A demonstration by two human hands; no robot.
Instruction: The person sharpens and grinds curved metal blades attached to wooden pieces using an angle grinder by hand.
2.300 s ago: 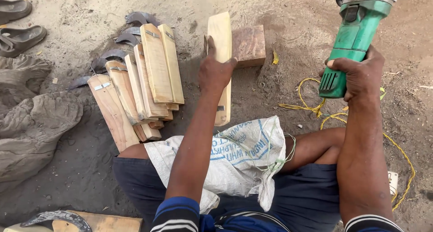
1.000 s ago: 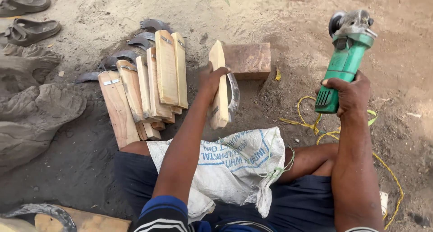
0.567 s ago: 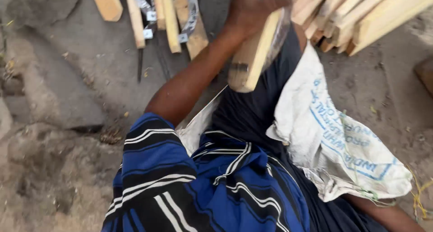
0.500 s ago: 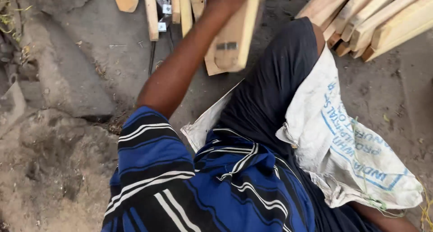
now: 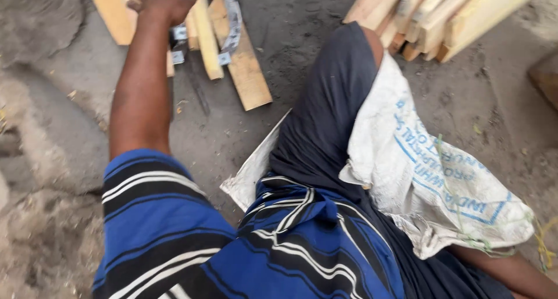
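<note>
Left hand (image 5: 160,3) grip loose over wooden pieces (image 5: 200,34)

A blue short-sleeved shirt (image 5: 174,217) banded with black and white stripes is worn; dark, perhaps navy, shorts (image 5: 331,118) are seen.

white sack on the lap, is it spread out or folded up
Spread out. The white sack lies open and crumpled across the person's thigh, its blue printed face up; one edge hangs toward the ground beside the dark shorts.
</note>
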